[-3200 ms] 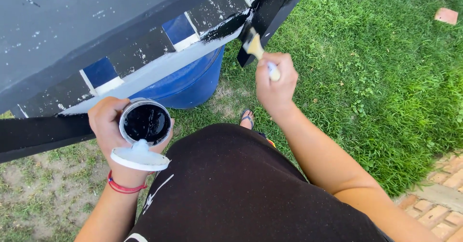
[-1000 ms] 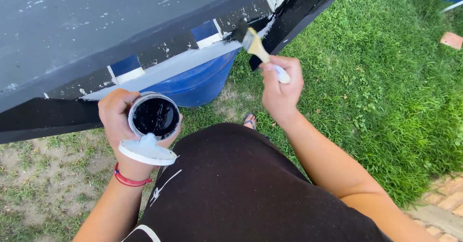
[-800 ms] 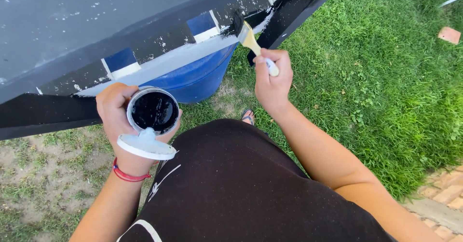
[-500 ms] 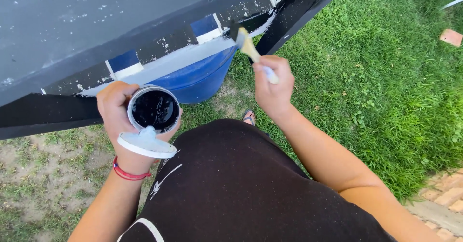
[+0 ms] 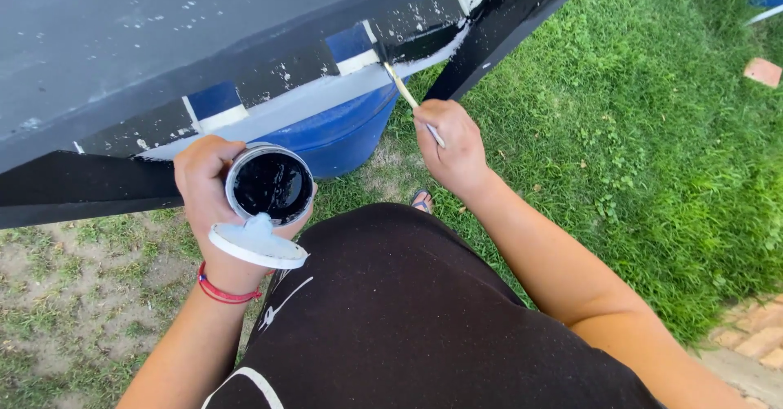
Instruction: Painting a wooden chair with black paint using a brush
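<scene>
My left hand (image 5: 204, 193) grips a small round can of black paint (image 5: 271, 185), its white lid (image 5: 257, 247) held flat below the rim. A red band circles that wrist. My right hand (image 5: 453, 148) holds a thin paintbrush (image 5: 405, 95) by its handle, bristles pressed against the black strip on the edge of a large grey panel (image 5: 163, 42). That edge shows black paint, white patches and blue tape squares (image 5: 349, 44).
A blue barrel (image 5: 342, 132) stands under the panel. A black board (image 5: 510, 26) leans at the upper right. Green grass (image 5: 652, 132) spreads to the right, patchy dirt at the lower left, bricks (image 5: 758, 336) at the lower right. My dark-clothed lap fills the foreground.
My right hand has shifted a little left and up along the edge, moving the brush tip onto the black strip. The paint can has stayed about where it was.
</scene>
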